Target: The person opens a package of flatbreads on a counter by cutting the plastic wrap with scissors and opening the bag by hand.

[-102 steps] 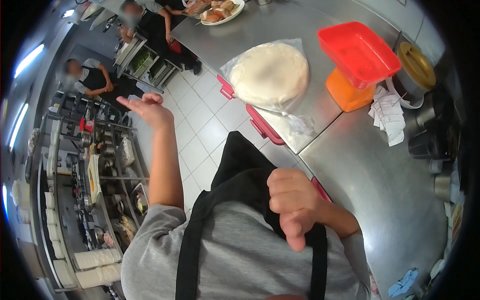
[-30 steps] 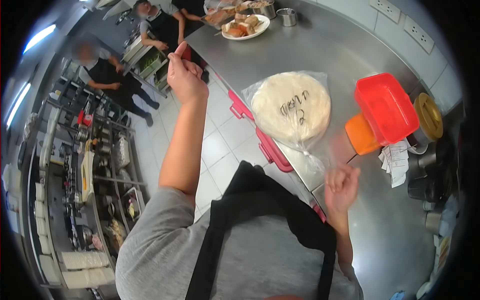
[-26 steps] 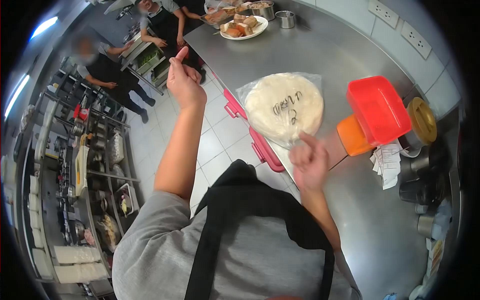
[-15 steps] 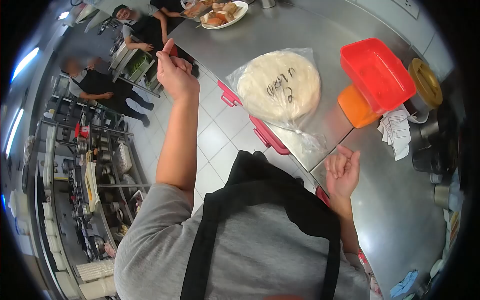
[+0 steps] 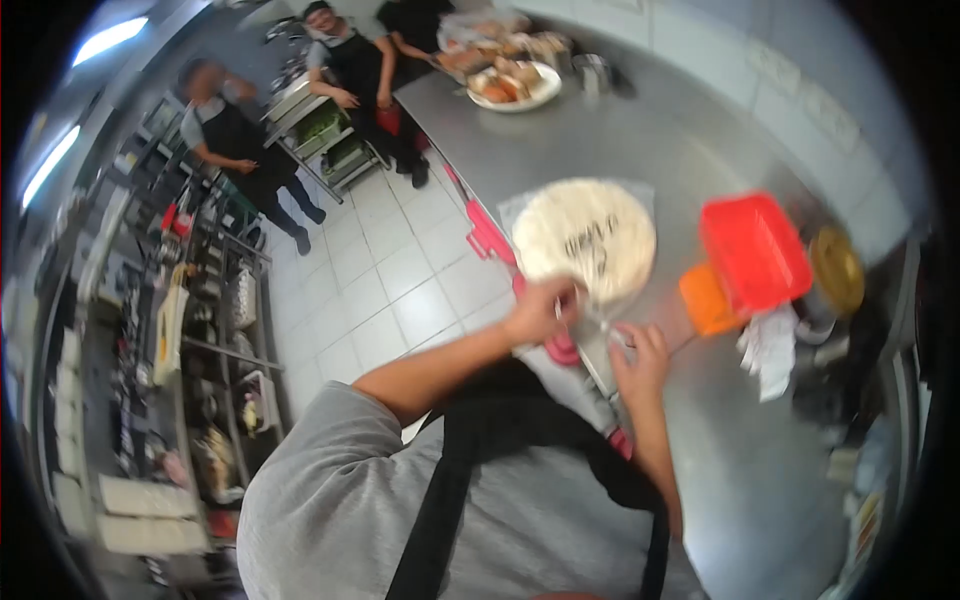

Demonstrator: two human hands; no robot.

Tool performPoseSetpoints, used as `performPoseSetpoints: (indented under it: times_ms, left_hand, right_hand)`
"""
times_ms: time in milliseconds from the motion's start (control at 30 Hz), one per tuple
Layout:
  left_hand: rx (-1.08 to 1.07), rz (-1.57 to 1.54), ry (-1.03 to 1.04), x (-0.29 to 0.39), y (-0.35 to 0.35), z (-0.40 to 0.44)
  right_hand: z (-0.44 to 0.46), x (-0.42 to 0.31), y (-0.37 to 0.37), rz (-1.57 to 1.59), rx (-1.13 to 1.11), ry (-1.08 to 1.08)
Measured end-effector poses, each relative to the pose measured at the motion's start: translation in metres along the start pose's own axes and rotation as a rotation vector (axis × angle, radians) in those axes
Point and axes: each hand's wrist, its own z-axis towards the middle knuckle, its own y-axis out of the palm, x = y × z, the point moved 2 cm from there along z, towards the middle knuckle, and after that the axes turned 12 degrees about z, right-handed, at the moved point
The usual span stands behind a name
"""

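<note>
The bag (image 5: 545,255) lies flat on the counter (image 5: 740,450), just beyond the left hand (image 5: 548,312) and the right hand (image 5: 641,358), with a pale disc (image 5: 625,260) inside it. The disc is round, so it has no clear long axis of its own; the bag's longer line runs from its flat far edge, away from the hands, to the gathered neck (image 5: 602,322), which points back toward the wearer and lies between the two hands. Dark writing (image 5: 590,236) faces up on the bag, a figure like a 2 on the side nearer the hands. The left hand comes in from the left with its fingers curled close beside the neck; the right hand sits to the right of it, its fingers bent inward toward the left. Blur hides the fingertips, so whether either hand pinches the plastic I cannot tell. Beyond the right hand and to its right stands an orange scale (image 5: 708,300) with a red tray (image 5: 755,250) on top, a tub (image 5: 836,270) beside it. White papers (image 5: 770,352) hang to the right of the right hand. Well beyond the left hand sit a plate (image 5: 545,92) of food and a small pot (image 5: 592,73).
</note>
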Motion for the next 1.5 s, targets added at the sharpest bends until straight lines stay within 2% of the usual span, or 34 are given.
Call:
performPoseSetpoints:
  times_ms: [33, 100, 167, 267, 367, 467, 500, 600, 633, 667, 733, 800, 833, 867, 900, 933, 967, 1067, 1100, 1267, 1467, 1500]
  left_hand:
    - [0.029, 0.035, 0.163, -0.009, 0.019, -0.006]
    - [0.049, 0.16, 0.315, 0.003, 0.024, -0.006]
    - [0.085, 0.204, 0.261, -0.003, 0.033, -0.006]
    - [0.108, 0.241, 0.176, -0.013, 0.05, -0.007]
    - [0.129, 0.299, 0.233, -0.016, 0.057, 0.001]
    - [0.134, 0.298, 0.231, -0.01, 0.051, 0.006]
    - [0.161, 0.273, 0.244, -0.007, 0.045, 0.008]
    - [0.137, 0.212, 0.172, 0.001, 0.046, -0.006]
    - [0.112, 0.189, 0.153, -0.001, 0.048, -0.008]
    - [0.099, 0.176, 0.143, -0.001, 0.048, -0.005]
    - [0.232, 0.15, 0.181, -0.004, 0.051, 0.007]
    - [0.276, 0.137, 0.167, -0.016, 0.06, 0.006]
    - [0.318, 0.211, 0.173, -0.018, 0.059, 0.008]
    - [0.283, 0.134, 0.033, -0.019, 0.061, 0.01]
    - [0.255, 0.058, -0.108, -0.022, 0.063, 0.012]
    - [0.227, -0.191, -0.231, -0.015, 0.06, 0.015]
    - [0.212, -0.305, -0.278, -0.013, 0.059, 0.017]
    - [0.237, -0.444, -0.321, -0.008, 0.057, 0.017]
    - [0.252, -0.462, -0.319, -0.007, 0.058, 0.015]
    - [0.26, -0.089, -0.207, 0.003, 0.051, 0.019]
    - [0.23, 0.082, -0.164, 0.009, 0.054, 0.022]
    - [0.209, 0.092, -0.171, 0.008, 0.056, 0.021]
  right_hand:
    - [0.009, 0.007, 0.001, -0.187, -0.009, -0.117]
    - [0.013, 0.029, 0.012, -0.232, -0.116, -0.085]
    - [0.012, 0.053, 0.026, -0.118, -0.176, -0.063]
    - [0.012, 0.067, 0.031, -0.11, -0.213, 0.122]
    - [0.017, 0.051, 0.033, 0.12, -0.112, 0.116]
    - [0.018, 0.052, 0.029, 0.036, -0.122, 0.065]
    - [0.018, 0.059, 0.028, 0.106, -0.102, 0.028]
    - [0.017, 0.066, 0.025, 0.18, -0.125, 0.163]
    - [0.022, 0.055, 0.021, 0.317, -0.174, 0.303]
    - [0.022, 0.057, 0.02, 0.304, -0.2, 0.315]
    - [0.026, 0.071, 0.021, 0.284, -0.242, 0.318]
    - [0.023, 0.095, 0.027, 0.198, -0.261, 0.268]
    - [0.032, 0.092, 0.026, 0.154, -0.26, 0.288]
    - [0.045, 0.088, 0.024, 0.072, -0.384, 0.352]
    - [0.052, 0.086, 0.022, 0.218, -0.418, 0.382]
    - [0.063, 0.076, 0.017, 0.322, -0.456, 0.471]
    - [0.056, 0.095, 0.03, 0.671, -0.408, 0.649]
    - [0.051, 0.089, 0.038, 1.069, -0.417, 0.887]
    - [0.048, 0.087, 0.039, 1.067, -0.409, 0.876]
    - [0.044, 0.087, 0.039, 1.046, -0.325, 0.757]
    - [0.035, 0.09, 0.043, 0.667, -0.208, 0.471]
    - [0.033, 0.093, 0.042, 0.661, -0.222, 0.495]
